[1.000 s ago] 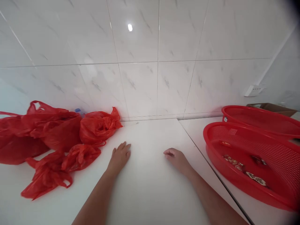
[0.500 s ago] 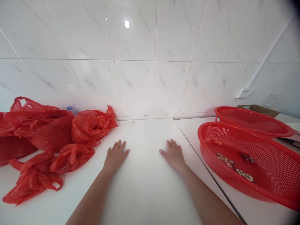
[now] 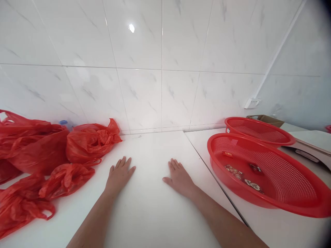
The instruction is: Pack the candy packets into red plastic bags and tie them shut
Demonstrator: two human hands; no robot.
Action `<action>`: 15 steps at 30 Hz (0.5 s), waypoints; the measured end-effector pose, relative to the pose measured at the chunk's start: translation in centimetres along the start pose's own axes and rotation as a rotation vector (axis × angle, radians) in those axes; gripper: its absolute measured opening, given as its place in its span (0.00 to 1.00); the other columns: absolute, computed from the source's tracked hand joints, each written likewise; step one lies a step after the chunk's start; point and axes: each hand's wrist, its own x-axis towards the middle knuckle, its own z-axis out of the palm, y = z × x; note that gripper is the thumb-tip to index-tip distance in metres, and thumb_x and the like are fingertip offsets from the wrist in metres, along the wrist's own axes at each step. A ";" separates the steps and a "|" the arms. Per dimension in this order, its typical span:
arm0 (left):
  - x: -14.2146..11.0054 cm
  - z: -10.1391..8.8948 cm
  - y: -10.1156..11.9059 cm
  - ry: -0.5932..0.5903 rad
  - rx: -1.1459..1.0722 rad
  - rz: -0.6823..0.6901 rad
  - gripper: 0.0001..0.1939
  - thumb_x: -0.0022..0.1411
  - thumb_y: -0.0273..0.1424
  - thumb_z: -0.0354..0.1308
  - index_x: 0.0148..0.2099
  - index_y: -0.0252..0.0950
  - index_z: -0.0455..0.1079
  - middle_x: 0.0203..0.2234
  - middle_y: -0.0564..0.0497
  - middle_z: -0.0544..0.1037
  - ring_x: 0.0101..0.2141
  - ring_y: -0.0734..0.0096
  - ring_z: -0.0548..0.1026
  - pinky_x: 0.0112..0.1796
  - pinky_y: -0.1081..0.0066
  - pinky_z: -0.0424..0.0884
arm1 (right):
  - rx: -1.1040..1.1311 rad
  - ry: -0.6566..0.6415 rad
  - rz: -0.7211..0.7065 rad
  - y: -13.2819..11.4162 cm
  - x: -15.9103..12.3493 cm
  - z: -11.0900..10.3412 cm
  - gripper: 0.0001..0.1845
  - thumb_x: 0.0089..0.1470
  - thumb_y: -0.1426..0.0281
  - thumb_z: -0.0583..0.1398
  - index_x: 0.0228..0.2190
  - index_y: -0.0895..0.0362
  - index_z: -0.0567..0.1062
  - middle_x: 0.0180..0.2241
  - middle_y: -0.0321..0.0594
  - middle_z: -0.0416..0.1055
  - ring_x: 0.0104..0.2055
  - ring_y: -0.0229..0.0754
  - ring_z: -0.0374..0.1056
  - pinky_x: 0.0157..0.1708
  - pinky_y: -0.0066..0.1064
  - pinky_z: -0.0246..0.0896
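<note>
My left hand [image 3: 119, 178] lies flat on the white table top [image 3: 152, 151], fingers spread and holding nothing. My right hand [image 3: 179, 179] rests the same way a short distance to its right, also empty. The nearest things to my left hand are crumpled red plastic bags [image 3: 90, 144], heaped along the wall and not touching it. To the right of my right hand, past a seam in the table, lies a red mesh basket [image 3: 258, 162] with several small wrapped packets inside.
A second red mesh basket [image 3: 258, 131] sits behind the first. Farther right are a cardboard box [image 3: 266, 120] and a flat pale board [image 3: 310, 144]. White marbled wall tiles [image 3: 155, 96] rise behind the table, with a wall socket [image 3: 252, 103]. A bottle cap [image 3: 63, 123] shows behind the bags.
My fingers have flattened and spread on the table since the earliest frame. The whole view has drifted, so the bags and baskets sit farther left and the wall's right side shows more.
</note>
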 end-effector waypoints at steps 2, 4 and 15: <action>0.1 0.0 -0.1 -0.006 -0.006 -0.001 0.30 0.64 0.46 0.37 0.64 0.41 0.50 0.64 0.47 0.47 0.63 0.58 0.47 0.57 0.49 0.47 | 0.018 -0.048 -0.078 -0.6 -1.8 -0.3 0.44 0.57 0.47 0.42 0.63 0.65 0.43 0.65 0.46 0.29 0.67 0.45 0.25 0.63 0.38 0.23; 0.2 0.1 -0.3 0.003 -0.013 0.007 0.31 0.63 0.47 0.37 0.64 0.40 0.51 0.64 0.47 0.47 0.63 0.57 0.47 0.57 0.49 0.47 | 0.036 -0.091 -0.147 -0.8 -3.7 -0.5 0.42 0.57 0.47 0.42 0.63 0.63 0.43 0.65 0.44 0.28 0.67 0.44 0.25 0.64 0.38 0.24; 0.4 1.0 -0.8 0.123 -0.070 -0.010 0.28 0.60 0.45 0.47 0.60 0.39 0.57 0.62 0.41 0.53 0.61 0.53 0.51 0.57 0.51 0.49 | -0.018 -0.070 -0.172 -0.3 -6.3 0.7 0.37 0.58 0.51 0.45 0.62 0.58 0.48 0.65 0.40 0.35 0.66 0.44 0.32 0.64 0.41 0.30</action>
